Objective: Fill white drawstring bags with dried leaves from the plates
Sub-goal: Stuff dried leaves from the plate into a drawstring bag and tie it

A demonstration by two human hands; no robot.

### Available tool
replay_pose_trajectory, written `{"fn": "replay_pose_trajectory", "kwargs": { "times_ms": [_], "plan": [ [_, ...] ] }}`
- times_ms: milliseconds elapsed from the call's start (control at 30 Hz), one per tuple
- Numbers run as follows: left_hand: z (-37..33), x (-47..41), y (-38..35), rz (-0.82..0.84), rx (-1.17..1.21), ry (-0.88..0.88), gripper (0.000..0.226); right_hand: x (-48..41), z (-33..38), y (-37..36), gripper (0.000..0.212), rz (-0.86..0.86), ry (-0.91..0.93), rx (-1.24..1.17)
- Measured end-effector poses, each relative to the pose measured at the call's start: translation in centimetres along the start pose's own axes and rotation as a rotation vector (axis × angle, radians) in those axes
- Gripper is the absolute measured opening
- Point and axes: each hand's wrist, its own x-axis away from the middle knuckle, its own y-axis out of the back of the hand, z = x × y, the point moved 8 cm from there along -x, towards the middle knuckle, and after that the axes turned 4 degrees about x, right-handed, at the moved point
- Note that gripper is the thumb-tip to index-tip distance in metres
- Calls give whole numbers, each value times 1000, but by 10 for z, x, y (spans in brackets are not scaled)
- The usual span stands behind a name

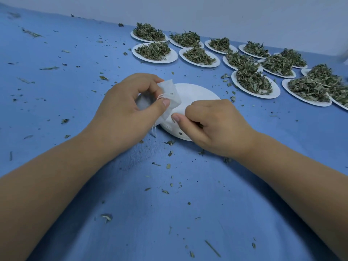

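A small white drawstring bag (pixel 170 95) is held over a white paper plate (pixel 194 95) in the middle of the blue table. My left hand (pixel 128 108) pinches the bag near its top, thumb pressed on the string. My right hand (pixel 212 125) is curled just right of the bag, thumb tip close to its lower edge; dark bits show under its fingers, but what it holds I cannot make out. The plate under the hands looks almost bare, with a crumb or two.
Several white paper plates heaped with dried green leaves (pixel 252 80) stand in rows at the back right, from one far plate (pixel 154 51) to the right edge. Leaf crumbs litter the blue tabletop (pixel 169 204). A pale wall runs along the far edge.
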Motion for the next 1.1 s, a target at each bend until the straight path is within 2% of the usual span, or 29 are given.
{"fn": "replay_pose_trajectory", "kwargs": {
  "times_ms": [67,167,300,400,500,667,900,1100],
  "plan": [
    [3,-1,1,1,41,42,9,0,-10,4,50,-33,-124,-130],
    [7,-1,1,21,55,98,16,-7,-36,13,57,-129,-500,-447],
    [9,0,1,38,-29,128,30,-12,-63,-12,46,-316,-1127,-1282],
    [11,1,1,28,-160,147,46,-22,-54,-34,35,-388,-1348,-1648],
    [14,2,2,6,-212,136,55,-31,-49,-40,32,-485,-1390,-1726],
    [14,2,2,-13,-198,128,60,-34,-47,-41,29,-614,-1399,-1615],
    [11,2,5,-62,-97,120,55,-38,-37,-37,32,-443,-1305,-1400],
    [7,1,8,-61,36,117,58,-39,-24,-25,32,-374,-1190,-1351]
  ]
}}
